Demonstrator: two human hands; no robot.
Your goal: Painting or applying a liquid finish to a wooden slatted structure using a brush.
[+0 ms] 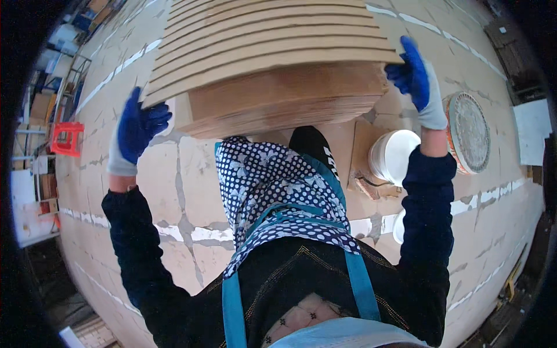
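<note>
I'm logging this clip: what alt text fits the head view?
Looking down: a person's left hand and right hand, in blue-and-white gloves, are spread at the near corners of a staggered stack of cardboard sheets. Below is a dotted apron; a white bucket sits right, a red stool left.

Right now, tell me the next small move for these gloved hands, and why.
Probably ease the left hand and right hand inward evenly: both are spread at the near corners of the brown sheets, whose edges lie stepped, so light pressure from both sides might steady them.
</note>
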